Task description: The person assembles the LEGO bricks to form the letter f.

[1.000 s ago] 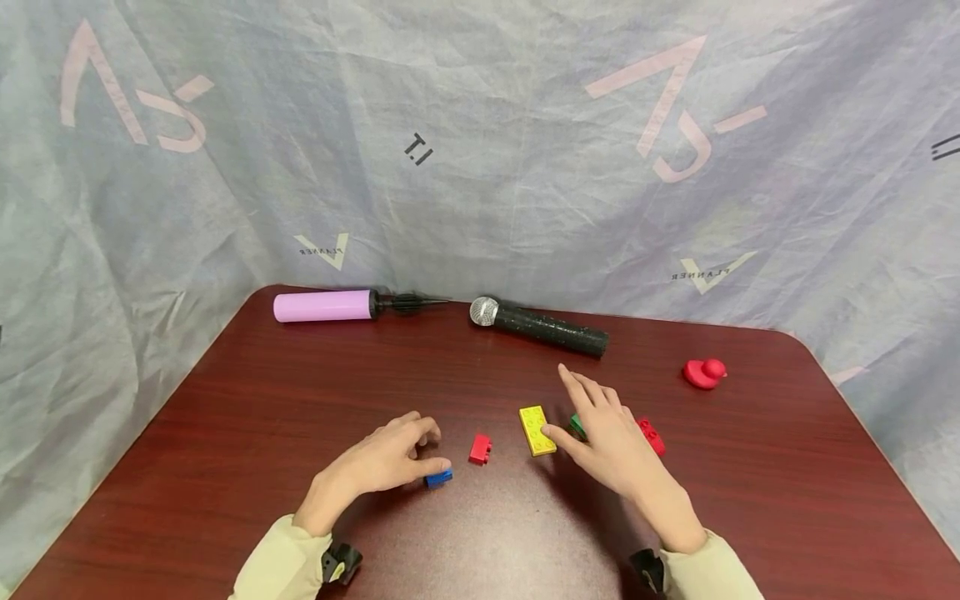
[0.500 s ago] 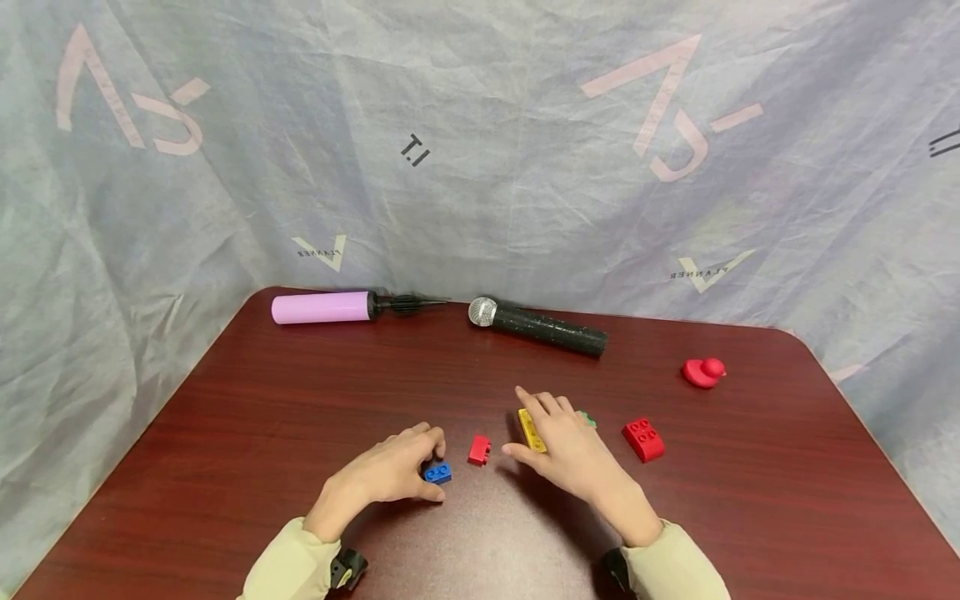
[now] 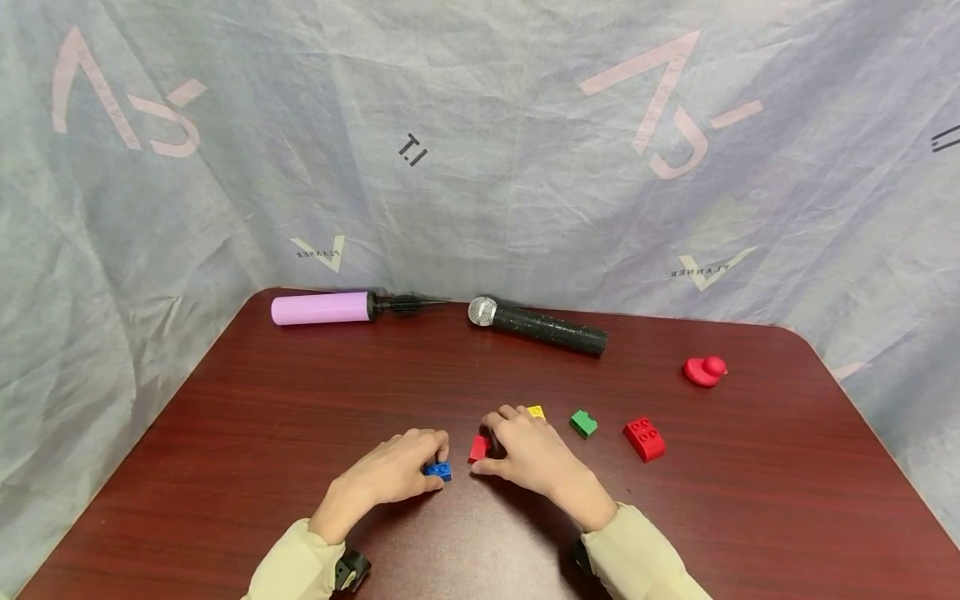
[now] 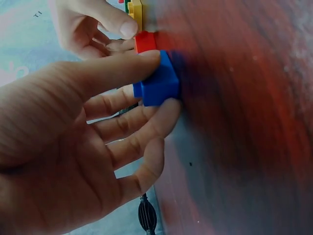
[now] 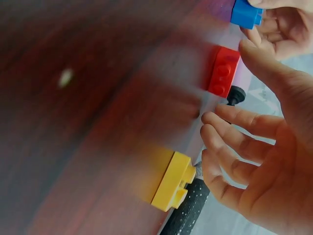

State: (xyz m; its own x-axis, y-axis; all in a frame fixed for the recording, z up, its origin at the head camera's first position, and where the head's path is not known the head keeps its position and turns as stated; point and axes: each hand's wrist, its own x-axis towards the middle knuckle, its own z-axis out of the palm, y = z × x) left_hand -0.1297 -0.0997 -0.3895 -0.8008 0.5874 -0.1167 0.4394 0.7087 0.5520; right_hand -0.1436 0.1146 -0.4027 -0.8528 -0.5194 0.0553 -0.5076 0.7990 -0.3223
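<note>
My left hand [image 3: 390, 468] pinches a small blue toy brick [image 4: 161, 81] between thumb and fingertips, low over the dark red wooden table [image 3: 315, 383]. To its right, my right hand [image 3: 536, 454] reaches around a small red brick [image 5: 224, 72]. In the right wrist view the thumb tip is close by one end of that brick, and the other fingers are bent loosely with a gap to it. A yellow brick [image 5: 171, 181] lies beyond the right hand, which partly hides it in the head view.
Right of the hands lie a green brick [image 3: 583, 423] and a larger red brick [image 3: 644, 439]. A red toy duck [image 3: 703, 372] sits farther back. Along the rear edge are a black microphone [image 3: 547, 327] and a purple hand pump [image 3: 322, 308], before a grey cloth backdrop [image 3: 480, 150].
My right hand has moved left, past the green and yellow bricks to the small red one. The left thumb and fingers have come together on the blue brick.
</note>
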